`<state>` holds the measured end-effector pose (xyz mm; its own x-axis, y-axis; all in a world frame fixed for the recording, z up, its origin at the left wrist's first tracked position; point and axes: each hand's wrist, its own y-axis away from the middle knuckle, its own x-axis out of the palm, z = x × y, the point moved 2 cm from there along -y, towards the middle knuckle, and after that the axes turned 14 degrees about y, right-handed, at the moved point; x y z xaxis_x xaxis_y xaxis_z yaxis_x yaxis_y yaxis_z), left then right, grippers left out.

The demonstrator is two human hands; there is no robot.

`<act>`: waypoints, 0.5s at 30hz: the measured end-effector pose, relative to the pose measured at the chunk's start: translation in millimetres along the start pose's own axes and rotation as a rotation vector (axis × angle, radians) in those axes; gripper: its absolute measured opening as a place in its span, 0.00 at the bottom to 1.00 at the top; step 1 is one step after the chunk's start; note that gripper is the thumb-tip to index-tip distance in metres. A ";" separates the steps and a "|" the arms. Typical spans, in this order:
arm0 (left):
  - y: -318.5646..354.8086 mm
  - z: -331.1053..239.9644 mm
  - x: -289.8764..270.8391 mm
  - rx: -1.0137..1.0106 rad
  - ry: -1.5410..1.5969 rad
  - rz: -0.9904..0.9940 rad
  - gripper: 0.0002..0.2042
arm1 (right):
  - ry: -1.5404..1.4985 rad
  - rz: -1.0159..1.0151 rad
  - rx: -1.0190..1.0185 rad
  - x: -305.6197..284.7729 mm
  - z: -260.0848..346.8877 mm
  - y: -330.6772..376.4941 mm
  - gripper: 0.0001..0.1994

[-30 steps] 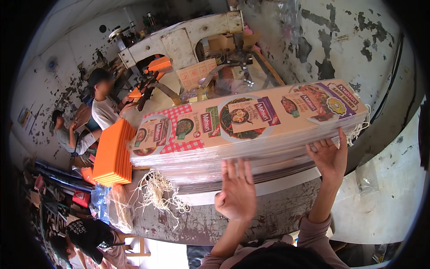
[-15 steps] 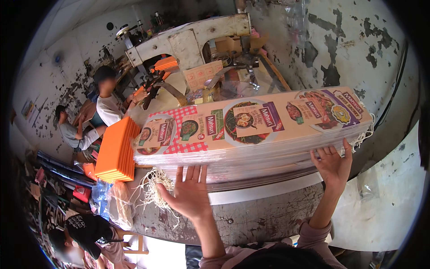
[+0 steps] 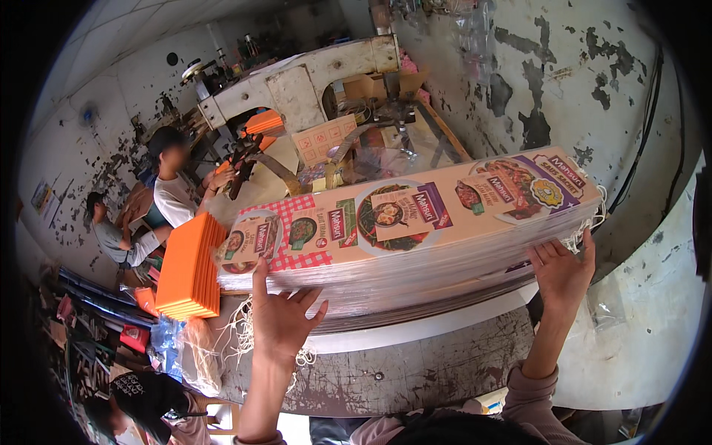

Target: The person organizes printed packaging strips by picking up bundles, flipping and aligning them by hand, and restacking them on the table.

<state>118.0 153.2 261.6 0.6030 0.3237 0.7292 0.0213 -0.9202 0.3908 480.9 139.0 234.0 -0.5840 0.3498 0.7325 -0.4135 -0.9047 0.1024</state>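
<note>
A long, thick stack of printed cardboard sheets point(image 3: 341, 231) lies across the worktable, with food pictures on its top sheet and clear plastic film along its front side. My left hand point(image 3: 282, 322) is open at the stack's front, near its left end, thumb pointing up and fingers spread against or just before the film. Toward the right end, my right hand point(image 3: 560, 274) is open too, its fingertips at the lower front side. Cream strings point(image 3: 239, 326) hang below the left end behind my left hand, and more strings point(image 3: 586, 231) show at the right end.
Orange folded pieces point(image 3: 189, 267) are piled against the stack's left end. A dark scratched table edge point(image 3: 415, 371) runs in front of me. Behind the stack stands a large pale metal machine point(image 3: 297, 89). Other people, one in a white shirt point(image 3: 174, 196), sit at the left.
My left hand has moved left along the stack's front and turned, its thumb now upward. My right hand has shifted slightly toward the right end. The whole view has moved a little.
</note>
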 end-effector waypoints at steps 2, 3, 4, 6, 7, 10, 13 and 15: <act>-4.1 -1.9 1.1 0.000 -0.037 -0.044 0.36 | 0.052 -0.025 -0.006 7.7 1.3 0.8 0.36; -5.1 -2.6 1.0 0.000 -0.075 -0.087 0.36 | 0.103 -0.049 -0.011 11.7 2.5 1.4 0.38; -6.9 -1.2 0.4 0.002 -0.074 -0.089 0.36 | 0.103 -0.047 -0.008 15.5 4.4 2.5 0.38; -11.8 0.9 -2.7 0.037 -0.091 -0.126 0.36 | 0.156 -0.136 0.012 21.7 3.5 3.4 0.37; -12.9 2.3 -3.9 0.039 -0.098 -0.126 0.36 | 0.150 -0.139 0.013 25.8 0.1 2.4 0.37; -12.3 7.7 -7.4 0.102 -0.124 -0.167 0.34 | 0.235 -0.302 -0.069 35.9 -6.3 -1.7 0.32; -9.3 12.1 -6.9 0.139 -0.121 -0.124 0.32 | 0.420 -0.377 -0.155 43.1 -14.8 -3.4 0.23; -6.1 16.2 -11.0 0.134 -0.125 -0.105 0.32 | 0.377 -0.379 -0.149 44.9 -14.7 -6.6 0.17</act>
<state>124.2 151.7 242.1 0.6857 0.3974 0.6098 0.1903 -0.9065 0.3768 447.2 164.3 256.3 -0.5737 0.7317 0.3681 -0.7215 -0.6642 0.1957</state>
